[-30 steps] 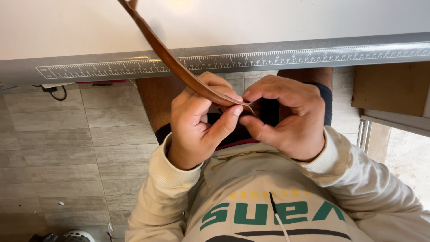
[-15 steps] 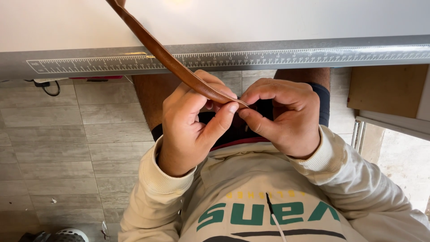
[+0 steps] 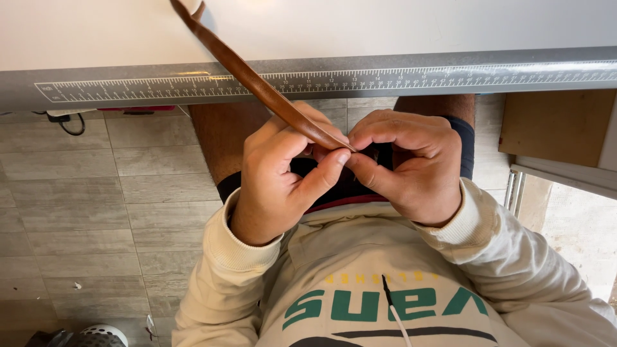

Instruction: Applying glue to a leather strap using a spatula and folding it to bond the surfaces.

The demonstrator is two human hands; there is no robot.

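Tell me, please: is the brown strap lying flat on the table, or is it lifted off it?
Lifted at the near end. The brown strap slopes from the table down past its edge to the left hand and right hand, which pinch its tip.

Slanted brown leather strap [image 3: 257,83], fingertip-pinched

Across the top of the frame we see a white table [image 3: 398,22] with a grey ruled edge strip [image 3: 450,76], the brown strap [image 3: 212,42] resting on it at upper left.

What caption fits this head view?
Both hands, left hand and right hand, pinch the end of a brown leather strap below the table edge.
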